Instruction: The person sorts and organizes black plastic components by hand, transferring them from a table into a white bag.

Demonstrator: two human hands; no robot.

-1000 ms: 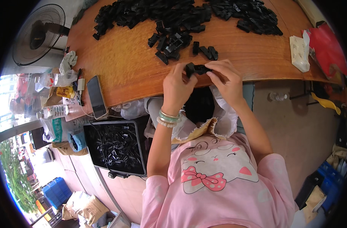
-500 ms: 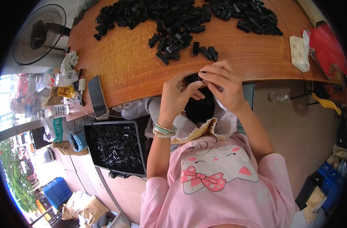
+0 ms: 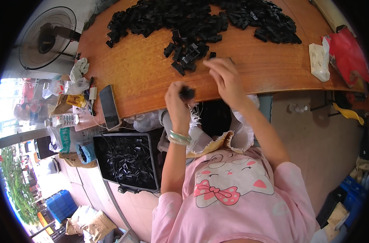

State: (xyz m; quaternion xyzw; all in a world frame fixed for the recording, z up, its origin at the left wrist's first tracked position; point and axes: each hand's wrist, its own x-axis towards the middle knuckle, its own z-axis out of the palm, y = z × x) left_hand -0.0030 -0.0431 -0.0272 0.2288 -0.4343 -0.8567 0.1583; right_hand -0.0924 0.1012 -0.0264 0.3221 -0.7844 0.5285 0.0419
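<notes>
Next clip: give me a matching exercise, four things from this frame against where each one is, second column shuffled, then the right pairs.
Things:
1. phone
2. fan
3. crate
4. tissue pack

Places:
A. on the floor left of the person, full of black parts
B. off the table's far left corner
C. on the table near its right end
D. at the table's left edge

Pairs: 1-D, 2-B, 3-A, 4-C

Black plastic parts [image 3: 192,20] on orange-brown wood-grain surface [image 3: 144,77]; pink shirt [image 3: 237,202] with cat print; red bag [image 3: 346,56]; black tray [image 3: 128,162].
</notes>
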